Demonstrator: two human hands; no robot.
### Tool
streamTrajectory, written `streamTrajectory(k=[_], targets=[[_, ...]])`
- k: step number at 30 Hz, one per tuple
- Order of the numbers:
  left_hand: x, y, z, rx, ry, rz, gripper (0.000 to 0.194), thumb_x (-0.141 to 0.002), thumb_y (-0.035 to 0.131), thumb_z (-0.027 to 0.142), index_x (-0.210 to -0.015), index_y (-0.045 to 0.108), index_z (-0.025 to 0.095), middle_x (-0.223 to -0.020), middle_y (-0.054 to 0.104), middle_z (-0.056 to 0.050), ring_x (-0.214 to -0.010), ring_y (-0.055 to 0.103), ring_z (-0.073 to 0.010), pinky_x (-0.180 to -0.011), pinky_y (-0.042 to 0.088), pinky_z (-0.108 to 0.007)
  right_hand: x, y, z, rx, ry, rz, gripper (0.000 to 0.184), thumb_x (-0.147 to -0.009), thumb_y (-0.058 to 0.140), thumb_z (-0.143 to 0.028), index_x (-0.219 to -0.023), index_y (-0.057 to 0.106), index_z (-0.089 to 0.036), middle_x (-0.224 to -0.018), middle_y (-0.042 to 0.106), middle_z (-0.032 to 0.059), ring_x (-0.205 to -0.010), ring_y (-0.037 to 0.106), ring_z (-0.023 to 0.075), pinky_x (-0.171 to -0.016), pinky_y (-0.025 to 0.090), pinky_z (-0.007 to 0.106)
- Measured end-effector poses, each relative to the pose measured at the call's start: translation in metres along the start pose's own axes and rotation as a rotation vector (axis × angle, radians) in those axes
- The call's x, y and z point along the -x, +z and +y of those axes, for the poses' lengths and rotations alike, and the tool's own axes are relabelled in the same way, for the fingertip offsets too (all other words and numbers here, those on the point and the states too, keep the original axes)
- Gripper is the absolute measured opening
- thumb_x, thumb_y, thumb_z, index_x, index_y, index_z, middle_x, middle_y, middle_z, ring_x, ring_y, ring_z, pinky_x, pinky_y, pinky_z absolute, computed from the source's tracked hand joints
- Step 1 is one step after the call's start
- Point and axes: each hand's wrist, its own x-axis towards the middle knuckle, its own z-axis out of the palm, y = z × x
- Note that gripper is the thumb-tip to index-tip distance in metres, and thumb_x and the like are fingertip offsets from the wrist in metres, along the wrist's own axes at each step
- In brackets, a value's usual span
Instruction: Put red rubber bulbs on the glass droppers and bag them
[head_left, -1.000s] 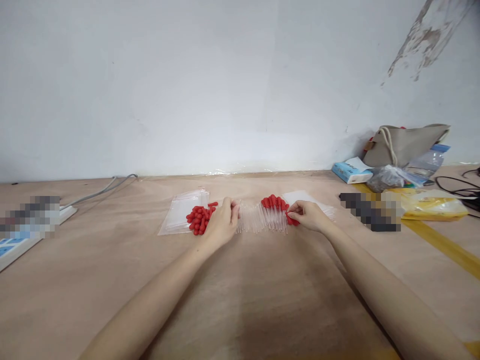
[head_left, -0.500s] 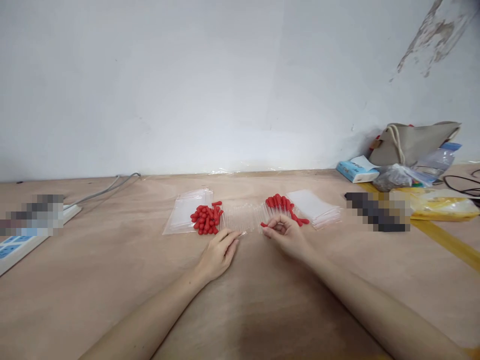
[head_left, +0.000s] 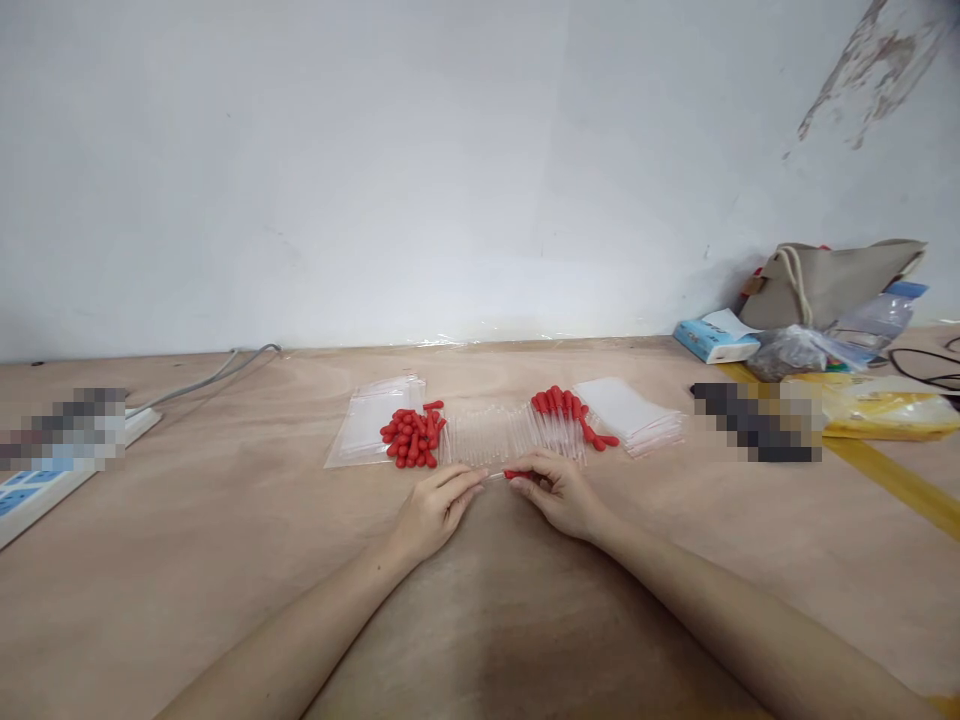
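Note:
My left hand (head_left: 441,510) is closed on a thin clear dropper tube (head_left: 495,476) that points right. My right hand (head_left: 561,492) pinches a red rubber dropper bulb (head_left: 512,474), its open end at the tube's tip; whether the tube is inside it I cannot tell. Just beyond my hands lies a row of clear tubes (head_left: 487,435). Loose red bulbs (head_left: 409,437) are heaped to the left of that row. On its right, droppers with red bulbs fitted (head_left: 556,402) lie side by side, and a few loose bulbs (head_left: 600,440) rest beside them.
Clear plastic bags (head_left: 367,415) lie behind the bulb heap, and another stack of bags (head_left: 626,415) is at right. A power strip (head_left: 45,485) with a grey cable is far left. Far right are a tissue pack (head_left: 716,338), a beige bag (head_left: 832,285) and a yellow package (head_left: 877,408).
My right hand has moved left and slightly down, bringing the red bulb to the end of the tube. My left hand has stayed nearly still, holding the tube.

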Motion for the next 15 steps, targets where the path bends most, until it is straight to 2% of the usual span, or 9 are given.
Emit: streamTrajectory(k=[7,15], targets=[[-0.0003,0.0001,0.0031,0.001,0.09,-0.011,0.027,-0.085,0.04,0.011,-0.107,0.055,0.018,-0.092,0.059,-0.007,-0.081,0.057,-0.0122,-0.07,0.048,-0.024,0.0019,0.0009,-0.0031,0.024,-0.053,-0.025,0.019,-0.081,0.05,-0.029,-0.096,0.062,-0.023,-0.085,0.063,0.0039,-0.074,0.057,0.013,-0.066,0.045,0.025],[0.0018,0.0025,0.0008,-0.033,0.129,-0.068,0.029,-0.085,0.037,0.008,-0.108,0.053,0.017,-0.093,0.059,-0.008,-0.083,0.056,-0.013,-0.071,0.048,-0.025,0.0043,0.0029,-0.0019,0.125,-0.186,-0.015,0.016,-0.083,0.047,-0.024,-0.088,0.061,-0.02,-0.079,0.062,0.0047,-0.07,0.056,0.0128,-0.063,0.045,0.025]])
